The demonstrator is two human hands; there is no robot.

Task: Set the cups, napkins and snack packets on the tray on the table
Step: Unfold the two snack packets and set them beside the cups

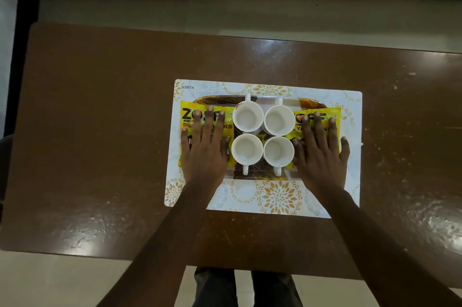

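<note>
Several white cups stand close together on a dark patterned tray [252, 174]: far left cup [248, 116], far right cup [279, 119], near left cup [247, 148], near right cup [278, 151]. A yellow snack packet [186, 119] lies at the tray's left end, and my left hand [203, 146] rests flat on it with fingers spread. A second yellow snack packet [335, 116] lies at the right end under my flat right hand [321, 154]. No napkins are visible.
The tray sits on a white placemat [275, 196] with gold flower prints, on a brown table [100, 131]. The table's near edge runs just above my legs. Pale floor shows beyond the far edge.
</note>
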